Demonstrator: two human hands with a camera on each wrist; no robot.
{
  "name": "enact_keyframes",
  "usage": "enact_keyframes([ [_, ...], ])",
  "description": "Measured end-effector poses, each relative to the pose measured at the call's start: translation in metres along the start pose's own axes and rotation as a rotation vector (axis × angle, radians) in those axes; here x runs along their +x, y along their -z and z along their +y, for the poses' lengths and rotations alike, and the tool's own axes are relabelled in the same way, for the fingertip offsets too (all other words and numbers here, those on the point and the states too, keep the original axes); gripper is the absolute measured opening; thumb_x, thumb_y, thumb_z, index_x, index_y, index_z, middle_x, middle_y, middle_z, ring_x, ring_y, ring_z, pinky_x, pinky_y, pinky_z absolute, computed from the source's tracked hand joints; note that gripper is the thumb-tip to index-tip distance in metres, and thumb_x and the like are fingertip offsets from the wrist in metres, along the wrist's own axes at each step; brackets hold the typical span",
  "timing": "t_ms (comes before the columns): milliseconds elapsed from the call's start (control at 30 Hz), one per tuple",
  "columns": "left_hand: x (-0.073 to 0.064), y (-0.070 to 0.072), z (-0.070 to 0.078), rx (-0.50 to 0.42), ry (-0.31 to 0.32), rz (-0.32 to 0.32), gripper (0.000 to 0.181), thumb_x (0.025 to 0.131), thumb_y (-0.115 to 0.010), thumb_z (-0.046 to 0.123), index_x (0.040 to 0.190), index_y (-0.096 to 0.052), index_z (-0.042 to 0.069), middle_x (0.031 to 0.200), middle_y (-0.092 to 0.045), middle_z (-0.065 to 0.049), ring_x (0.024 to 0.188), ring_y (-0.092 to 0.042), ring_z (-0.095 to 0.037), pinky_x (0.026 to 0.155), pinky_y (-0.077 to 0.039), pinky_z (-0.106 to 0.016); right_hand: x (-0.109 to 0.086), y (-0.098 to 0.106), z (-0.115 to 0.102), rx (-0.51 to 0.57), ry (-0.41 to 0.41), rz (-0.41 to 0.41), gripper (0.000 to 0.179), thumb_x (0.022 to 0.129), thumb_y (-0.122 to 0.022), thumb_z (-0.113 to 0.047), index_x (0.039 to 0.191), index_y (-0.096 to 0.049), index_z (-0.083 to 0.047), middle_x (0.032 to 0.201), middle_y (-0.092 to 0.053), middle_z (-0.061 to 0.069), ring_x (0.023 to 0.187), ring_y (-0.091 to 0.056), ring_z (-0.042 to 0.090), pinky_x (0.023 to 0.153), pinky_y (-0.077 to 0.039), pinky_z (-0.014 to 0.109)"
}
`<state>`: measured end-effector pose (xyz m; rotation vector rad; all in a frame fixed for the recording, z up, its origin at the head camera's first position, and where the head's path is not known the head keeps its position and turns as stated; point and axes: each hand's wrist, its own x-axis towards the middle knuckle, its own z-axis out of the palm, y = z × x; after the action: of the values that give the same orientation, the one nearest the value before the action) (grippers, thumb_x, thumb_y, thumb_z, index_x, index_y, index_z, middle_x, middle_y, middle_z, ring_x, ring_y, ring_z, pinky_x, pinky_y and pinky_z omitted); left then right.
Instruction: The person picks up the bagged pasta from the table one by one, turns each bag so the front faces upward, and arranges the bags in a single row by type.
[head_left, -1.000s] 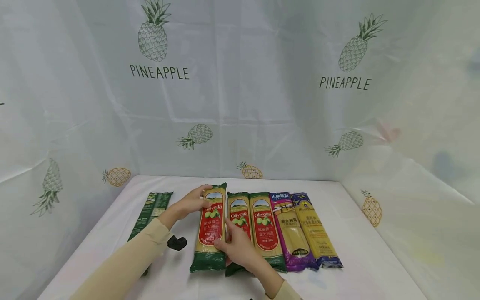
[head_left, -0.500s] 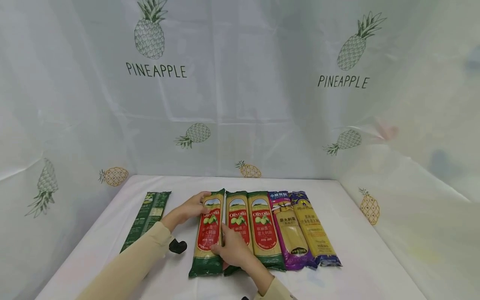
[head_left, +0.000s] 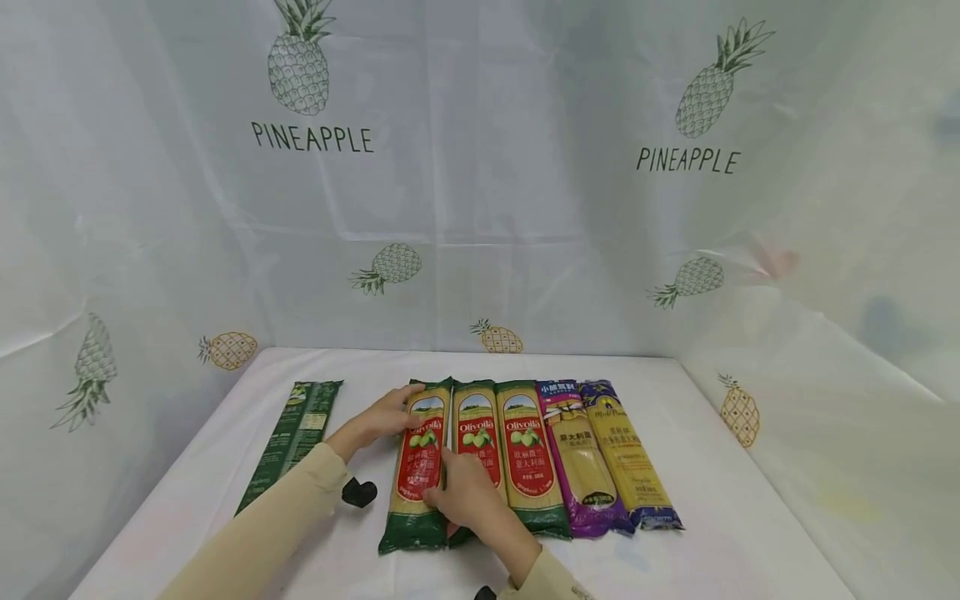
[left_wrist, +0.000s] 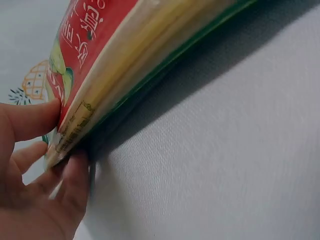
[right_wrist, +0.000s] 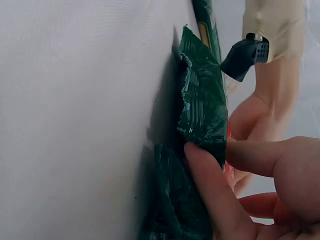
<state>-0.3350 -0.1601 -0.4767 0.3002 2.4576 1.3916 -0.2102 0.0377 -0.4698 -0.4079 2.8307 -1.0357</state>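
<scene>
A spaghetti pack point(head_left: 418, 461) with green ends and a red label lies at the left end of a row. My left hand point(head_left: 381, 416) pinches its upper left edge; in the left wrist view the thumb point(left_wrist: 37, 120) is on the front and the fingers curl at the underside. Lower down, my right hand point(head_left: 472, 498) pinches the right edge, thumb on the label side, a fingertip point(right_wrist: 200, 155) behind the green end. Beside it lie two like packs, the middle one point(head_left: 474, 414) partly covered by my right hand, the other point(head_left: 531, 458) fully in sight.
Right of these lie a purple pasta pack point(head_left: 585, 467) and a blue-and-yellow pack point(head_left: 633, 462). At the left, green packs point(head_left: 296, 433) lie back side up, partly behind my left sleeve point(head_left: 277, 517). A pineapple-print curtain point(head_left: 510, 167) hangs behind the white table point(head_left: 720, 500).
The spaghetti pack, held in both hands, has come down and slightly toward me, and now lines up with its neighbours. Both hands keep their hold on it.
</scene>
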Motion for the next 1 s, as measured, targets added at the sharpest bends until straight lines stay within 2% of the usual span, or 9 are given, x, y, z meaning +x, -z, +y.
enact_keyframes([
  [100,-0.001,0.000,-0.001,0.070,-0.007,0.027,0.077,0.100,-0.074,0.018,0.166,-0.036,0.006,0.153,-0.052,-0.026,0.133,-0.058,-0.040,0.106,-0.050,-0.057,-0.002,0.000,-0.003,-0.041,0.006,0.026,0.074,0.088,-0.091,-0.027,0.147,-0.060,0.006,0.129,-0.065,0.026,0.113,-0.067,0.033,0.092,-0.061,0.048],
  [200,-0.001,0.001,-0.001,0.109,-0.013,0.037,0.077,0.101,-0.075,0.021,0.165,-0.036,0.006,0.153,-0.052,-0.027,0.137,-0.054,-0.044,0.111,-0.045,-0.061,-0.006,0.003,-0.003,-0.071,0.033,0.034,0.071,0.087,-0.091,-0.027,0.146,-0.063,0.001,0.121,-0.064,0.021,0.103,-0.065,0.029,0.085,-0.062,0.041],
  [367,0.000,0.003,-0.002,0.112,0.000,0.031,0.074,0.102,-0.074,0.021,0.165,-0.037,0.007,0.146,-0.054,-0.027,0.131,-0.057,-0.040,0.111,-0.045,-0.059,-0.013,0.010,0.003,0.084,0.055,-0.030,0.072,0.088,-0.090,-0.020,0.150,-0.059,0.001,0.101,-0.056,0.011,0.077,-0.057,0.016,0.053,-0.056,0.027],
  [467,0.004,0.003,-0.003,0.088,0.028,0.018,0.074,0.102,-0.073,0.023,0.166,-0.036,0.011,0.147,-0.052,-0.027,0.132,-0.055,-0.039,0.113,-0.043,-0.059,-0.015,0.011,0.008,0.177,0.041,-0.055,0.074,0.089,-0.089,-0.015,0.152,-0.056,0.001,0.095,-0.051,0.009,0.060,-0.059,0.014,0.044,-0.052,0.027],
  [567,0.011,0.002,-0.007,0.072,0.072,0.014,0.076,0.103,-0.072,0.026,0.168,-0.033,0.018,0.152,-0.050,-0.025,0.139,-0.050,-0.040,0.118,-0.036,-0.061,-0.015,0.010,0.011,0.209,0.039,-0.059,0.073,0.090,-0.088,-0.011,0.153,-0.054,0.002,0.095,-0.050,0.010,0.047,-0.061,0.017,0.043,-0.053,0.028],
  [633,0.014,0.002,-0.009,0.062,0.092,0.011,0.077,0.103,-0.071,0.027,0.169,-0.031,0.022,0.158,-0.047,-0.024,0.148,-0.043,-0.042,0.123,-0.029,-0.063,-0.014,0.010,0.012,0.218,0.041,-0.064,0.073,0.090,-0.087,-0.010,0.154,-0.054,0.002,0.095,-0.050,0.010,0.047,-0.061,0.017,0.043,-0.053,0.028],
  [733,0.017,0.003,-0.012,0.067,0.090,0.000,0.078,0.103,-0.071,0.030,0.169,-0.031,0.022,0.161,-0.043,-0.026,0.151,-0.037,-0.045,0.123,-0.026,-0.065,-0.012,0.010,0.014,0.228,0.047,-0.070,0.072,0.090,-0.086,-0.007,0.154,-0.053,0.003,0.096,-0.051,0.010,0.047,-0.061,0.017,0.043,-0.053,0.028],
  [900,0.018,0.005,-0.017,0.062,0.077,-0.030,0.079,0.103,-0.071,0.035,0.169,-0.029,0.021,0.162,-0.040,-0.028,0.152,-0.035,-0.047,0.122,-0.027,-0.065,-0.012,0.008,0.015,0.232,0.028,-0.084,0.072,0.091,-0.086,-0.007,0.155,-0.053,0.000,0.098,-0.051,0.010,0.047,-0.062,0.018,0.043,-0.054,0.029],
  [1000,0.016,0.008,-0.020,0.069,0.068,-0.052,0.083,0.102,-0.072,0.039,0.170,-0.028,0.019,0.160,-0.042,-0.028,0.149,-0.039,-0.045,0.121,-0.031,-0.064,-0.012,0.007,0.015,0.235,0.028,-0.095,0.072,0.091,-0.086,-0.009,0.155,-0.054,-0.002,0.100,-0.052,0.010,0.050,-0.062,0.018,0.044,-0.054,0.029],
])
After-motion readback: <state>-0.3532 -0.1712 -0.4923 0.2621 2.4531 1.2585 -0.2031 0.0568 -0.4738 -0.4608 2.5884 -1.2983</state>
